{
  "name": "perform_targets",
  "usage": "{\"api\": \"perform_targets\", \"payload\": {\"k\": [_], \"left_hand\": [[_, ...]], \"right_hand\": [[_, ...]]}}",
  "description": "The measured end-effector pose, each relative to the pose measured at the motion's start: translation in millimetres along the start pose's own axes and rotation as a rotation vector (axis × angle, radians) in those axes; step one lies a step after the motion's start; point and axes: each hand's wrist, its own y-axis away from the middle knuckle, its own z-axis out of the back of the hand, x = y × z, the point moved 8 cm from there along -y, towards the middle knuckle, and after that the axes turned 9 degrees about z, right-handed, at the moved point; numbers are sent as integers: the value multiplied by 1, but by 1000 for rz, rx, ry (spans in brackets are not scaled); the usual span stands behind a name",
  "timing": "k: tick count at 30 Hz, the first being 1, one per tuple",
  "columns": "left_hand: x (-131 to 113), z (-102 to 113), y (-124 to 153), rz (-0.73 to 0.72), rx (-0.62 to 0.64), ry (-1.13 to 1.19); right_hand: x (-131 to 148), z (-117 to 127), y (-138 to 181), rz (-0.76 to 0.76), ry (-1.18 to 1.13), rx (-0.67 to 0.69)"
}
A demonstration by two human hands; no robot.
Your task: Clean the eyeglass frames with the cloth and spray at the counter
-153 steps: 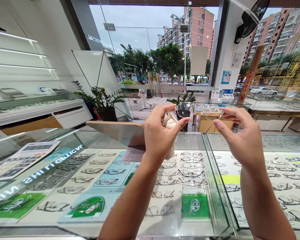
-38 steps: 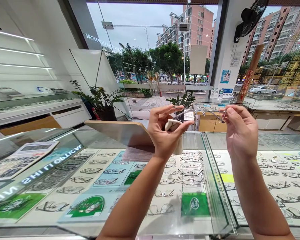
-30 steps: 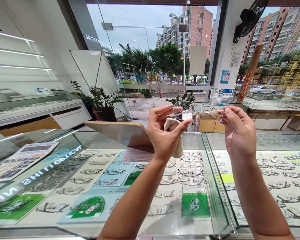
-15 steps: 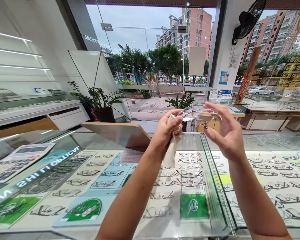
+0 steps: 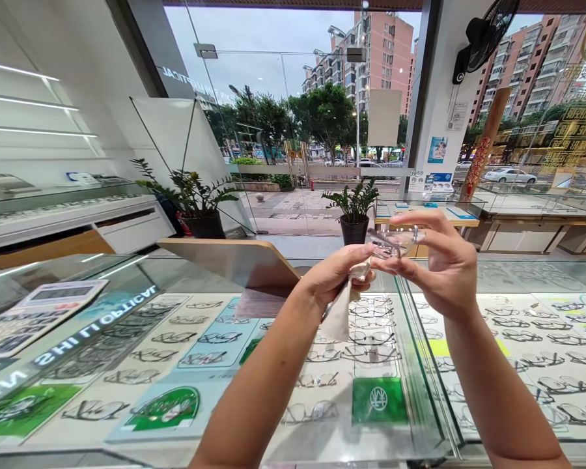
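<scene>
Lying slantwise at the far left, a white calculator (image 5: 43, 314) rests on the glass display case (image 5: 317, 446), just beside white mirrored lettering (image 5: 78, 340) that includes the word OPTICAL. Rows of eyeglass frames (image 5: 152, 355) run beneath the glass, and beyond the case a leafy plant (image 5: 195, 195) stands in a dark pot. Next comes a tilted board (image 5: 229, 260) with a rounded wooden edge, its right end meeting the outline of the left forearm. From there the left hand (image 5: 339, 273) reaches forward, fingers folded closed on a pale cloth (image 5: 339, 318), which hangs below the palm over the case; its thumb tip touches the left end of a pair of glasses (image 5: 393, 244). A second potted plant (image 5: 354, 205) stands behind the hands, and a green card (image 5: 379, 400) lies under the glass well below them. The glasses are held up above the case, between the two hands, with thin parts blurred and overlapping. The right hand (image 5: 439, 257) curves about them, forefinger arched above and thumb beneath; whether it pinches them I cannot tell. Farther right, more frames fill the neighbouring case (image 5: 527, 449), while a black fan (image 5: 486, 39) is mounted on the pillar above.
</scene>
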Motion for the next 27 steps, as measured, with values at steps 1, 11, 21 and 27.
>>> {"api": "perform_targets", "payload": {"k": [1, 11, 21, 27], "left_hand": [[-1, -1, 0, 2, -5, -42], [-21, 29, 29, 111, -335, -780], [47, 39, 40, 418, -167, -1290], [94, 25, 35, 266, -58, -1320]], "right_hand": [[-1, 0, 0, -12, -6, -10], [3, 0, -4, -102, 75, 217], [1, -57, 104, -292, 338, 999], [-8, -95, 162, -246, 417, 1247]]}}
